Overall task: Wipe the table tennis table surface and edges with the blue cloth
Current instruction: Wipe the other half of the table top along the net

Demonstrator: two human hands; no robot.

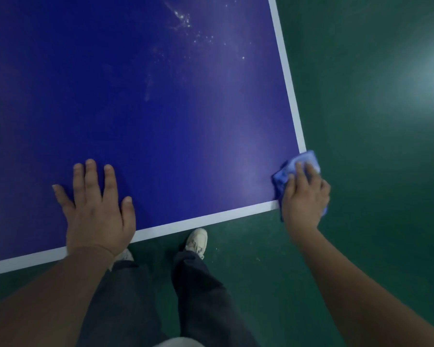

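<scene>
The dark blue table tennis table with white edge lines fills the upper left of the head view. Its near right corner lies under the blue cloth. My right hand presses the crumpled cloth onto that corner, fingers over it, with cloth showing above and below the hand. My left hand rests flat on the table near the front edge, fingers spread and holding nothing. White specks and smears show on the surface farther back.
A green floor surrounds the table on the right and in front. My legs in dark trousers and a light shoe stand right against the table's front edge.
</scene>
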